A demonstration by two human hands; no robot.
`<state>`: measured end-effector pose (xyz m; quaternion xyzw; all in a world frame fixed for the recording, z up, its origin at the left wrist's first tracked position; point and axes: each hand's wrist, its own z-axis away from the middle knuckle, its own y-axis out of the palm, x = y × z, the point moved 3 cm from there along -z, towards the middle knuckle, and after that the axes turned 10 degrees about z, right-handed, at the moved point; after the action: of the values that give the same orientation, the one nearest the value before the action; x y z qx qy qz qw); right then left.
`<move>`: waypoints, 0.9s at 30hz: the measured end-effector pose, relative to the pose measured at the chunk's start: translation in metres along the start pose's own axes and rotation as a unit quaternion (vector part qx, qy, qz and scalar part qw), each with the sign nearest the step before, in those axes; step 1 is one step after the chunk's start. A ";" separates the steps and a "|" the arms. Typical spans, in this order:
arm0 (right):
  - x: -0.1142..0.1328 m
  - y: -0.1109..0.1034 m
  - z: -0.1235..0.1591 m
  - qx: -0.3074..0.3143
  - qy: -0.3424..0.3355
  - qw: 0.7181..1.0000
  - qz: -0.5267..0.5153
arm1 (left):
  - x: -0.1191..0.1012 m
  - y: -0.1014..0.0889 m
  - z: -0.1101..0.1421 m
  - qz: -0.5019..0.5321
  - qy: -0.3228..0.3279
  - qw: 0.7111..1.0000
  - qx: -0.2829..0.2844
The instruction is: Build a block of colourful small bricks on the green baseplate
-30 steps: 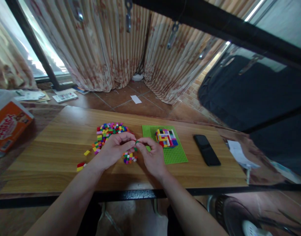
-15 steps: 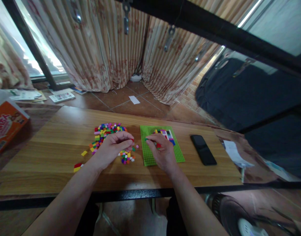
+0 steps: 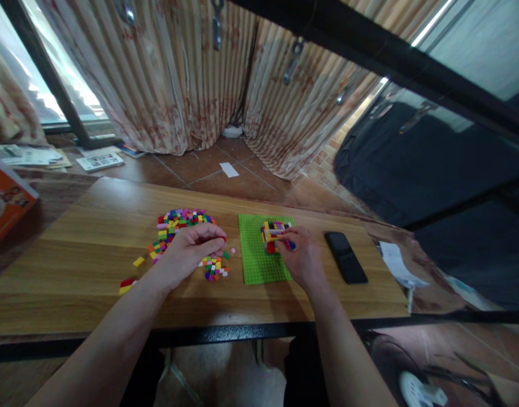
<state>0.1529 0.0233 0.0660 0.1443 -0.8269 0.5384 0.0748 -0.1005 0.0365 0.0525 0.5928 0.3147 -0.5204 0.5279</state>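
My left hand (image 3: pixel 191 249) is closed in a pinch beside the pile, with a small red building brick (image 3: pixel 224 238) at its fingertips. Over the green baseplate (image 3: pixel 253 263), my right hand (image 3: pixel 302 254) has thumb and fingers drawn together at a block of assembled bricks (image 3: pixel 270 233). That block shows yellow, red, white, black and blue pieces, and my right fingers cover its right side. A small brick seems pinched there, its colour hidden. Loose bricks (image 3: pixel 185 217) in many colours lie heaped behind and under my left hand.
A black phone (image 3: pixel 346 257) lies right of the baseplate on the wooden table (image 3: pixel 90 254). Red and yellow bricks (image 3: pixel 126 286) sit apart at the left. An orange box (image 3: pixel 7 200) stands beyond the table's left edge, and a dark bar crosses overhead.
My right hand has moved right, from the baseplate's middle onto the assembled bricks, uncovering more of their left side. My left hand keeps its pinch on the red brick. The view has shifted slightly.
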 end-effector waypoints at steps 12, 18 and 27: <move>-0.002 0.009 0.000 0.005 0.057 0.996 0.066 | -0.003 -0.003 0.001 -0.021 0.000 1.000 -0.022; -0.003 0.010 0.001 0.013 0.065 0.995 0.069 | -0.005 -0.001 0.001 -0.011 0.003 1.000 -0.026; -0.007 0.008 0.001 0.019 0.060 0.997 0.047 | -0.004 -0.003 0.001 -0.034 0.011 0.999 -0.024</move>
<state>0.1567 0.0264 0.0572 0.0746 -0.8162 0.5647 0.0962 -0.1045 0.0371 0.0555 0.5744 0.3534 -0.5237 0.5205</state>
